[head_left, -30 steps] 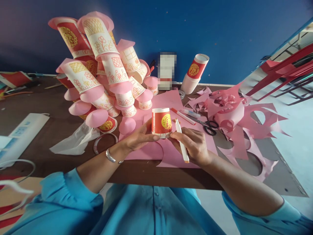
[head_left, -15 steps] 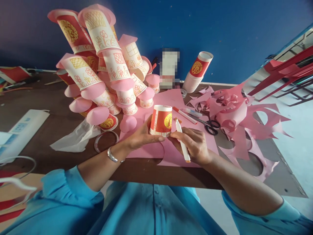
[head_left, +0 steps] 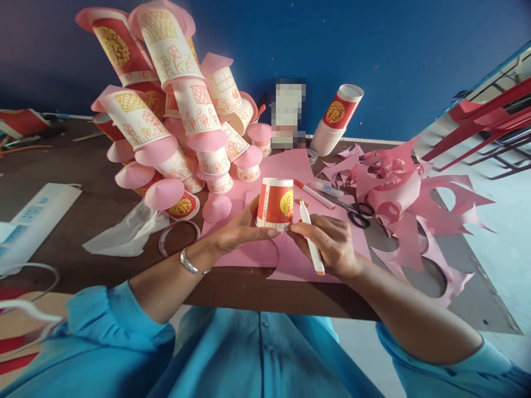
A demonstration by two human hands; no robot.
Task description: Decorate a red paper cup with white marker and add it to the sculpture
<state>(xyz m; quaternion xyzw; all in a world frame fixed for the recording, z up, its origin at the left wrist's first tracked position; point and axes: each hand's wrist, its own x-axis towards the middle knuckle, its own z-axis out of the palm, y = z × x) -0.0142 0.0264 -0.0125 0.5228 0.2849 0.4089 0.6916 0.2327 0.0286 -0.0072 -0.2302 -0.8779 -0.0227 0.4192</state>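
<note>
Wall [head_left: 398, 61]: deep blue, scattered pale specks, dimmer toward the upper left. Pale strip [head_left: 373, 142] where it meets the dark brown tabletop [head_left: 249, 290]. Floor [head_left: 501, 221], right side: pale bluish, brightly lit. Red furniture [head_left: 468, 124] with dark bars stands there.

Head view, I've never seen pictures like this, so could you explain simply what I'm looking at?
There is no machine here: a person works bare-handed, and one camera worn on their head looks forward and down. The left hand holds a red-and-white paper cup; the right hand holds a white marker close to it. On the brown table lie pink paper sheets, scissors and pink scraps; to the left stand decorated cups with pink tops.
</note>
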